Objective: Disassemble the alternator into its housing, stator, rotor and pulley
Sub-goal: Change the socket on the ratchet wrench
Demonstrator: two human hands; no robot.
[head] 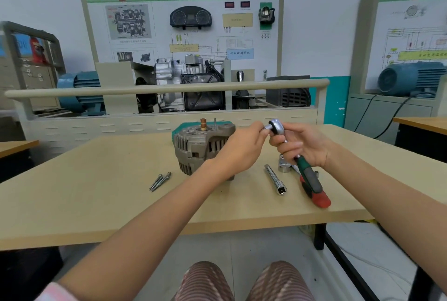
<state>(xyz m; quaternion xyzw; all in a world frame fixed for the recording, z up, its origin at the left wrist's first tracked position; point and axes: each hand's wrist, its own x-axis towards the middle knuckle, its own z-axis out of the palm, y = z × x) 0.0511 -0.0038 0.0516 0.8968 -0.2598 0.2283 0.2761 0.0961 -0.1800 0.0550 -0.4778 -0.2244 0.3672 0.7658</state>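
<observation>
The grey alternator (pixel 197 147) stands on the table (pixel 96 194), its copper slip-ring shaft (pixel 203 124) pointing up. My right hand (pixel 302 146) grips the shank of a ratchet wrench with a chrome head (pixel 277 126) and a green-and-red handle (pixel 312 183), held above the table to the right of the alternator. My left hand (pixel 244 148) pinches a small socket (pixel 267 127) at the ratchet's head and hides the alternator's right side.
Long through bolts (pixel 159 181) lie left of the alternator. An extension bar (pixel 275 179) and a large socket (pixel 284 164) lie under my hands. Behind the table runs a rail with a gearbox training stand (pixel 188 83). Another desk (pixel 420 124) is at right.
</observation>
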